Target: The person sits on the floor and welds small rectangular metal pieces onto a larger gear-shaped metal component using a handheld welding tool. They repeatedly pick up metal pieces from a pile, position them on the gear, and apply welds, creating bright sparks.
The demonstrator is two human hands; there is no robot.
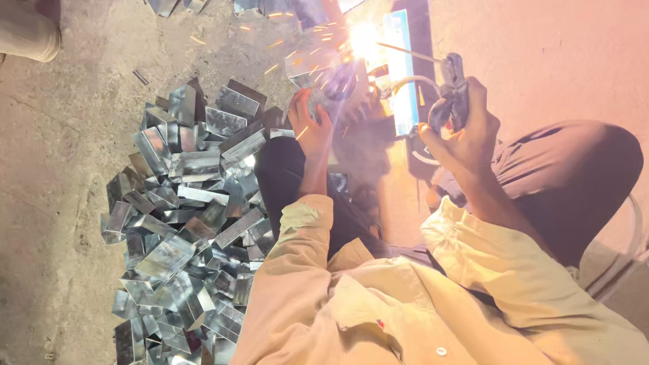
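Observation:
My right hand [466, 132] grips a welding electrode holder [451, 91]; its thin rod [405, 51] runs to a bright arc [364, 37] throwing sparks. My left hand [312, 125] holds a small grey metal piece [324, 91] against the work just below the arc. A long metal bar [404, 74] lies under the weld point, lit blue-white by the glare. Smoke blurs the area between my hands. My cream sleeves and dark trousers fill the lower middle.
A large heap of shiny cut metal box sections [186, 216] lies on the concrete floor [54, 203] at the left. More metal pieces [176, 5] sit at the top edge. Another person's leg [27, 30] shows at the top left corner.

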